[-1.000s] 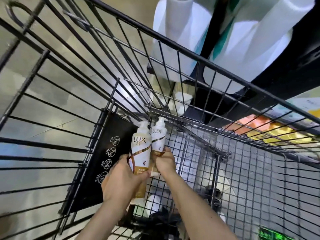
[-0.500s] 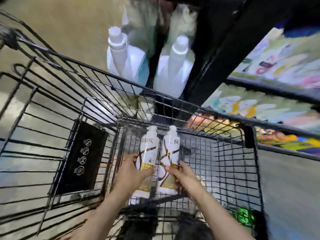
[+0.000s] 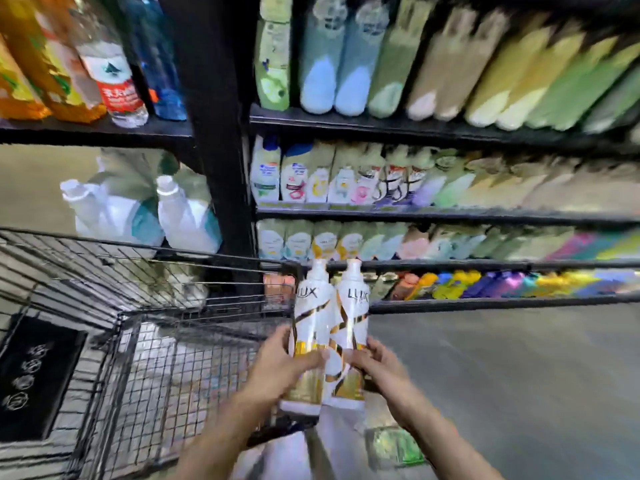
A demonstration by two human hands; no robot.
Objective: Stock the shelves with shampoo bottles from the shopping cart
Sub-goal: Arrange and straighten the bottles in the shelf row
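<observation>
the shelves [image 3: 433,216] fill the upper and right side of my view, dark tiers packed with rows of blurred bottles, and the shopping cart [image 3: 145,258] sits low on the left with its wire basket just in front of them. between the two, above the cart's right front corner, i have two white and gold shampoo bottles upright and side by side, their bodies touching. the left bottle [image 3: 313,317] is held by my left hand [image 3: 277,372], thumb across the front of its gold lower band and fingers curled round the back; the right bottle [image 3: 353,313] is held the same way by my right hand [image 3: 375,368]. both grips sit low on the bodies, so most of each bottle and its capped top stands clear above my fingers. i judge them rigid plastic, fairly weighty if full, with glossy labels that could slip, and top-heavy when held this low. a hold nearer the middle of each body would steady them for the reach. the caps point toward the lower tiers, where i cannot tell an open gap through the blur. low in the cart, near my forearms, something white shows that may be more stock.
</observation>
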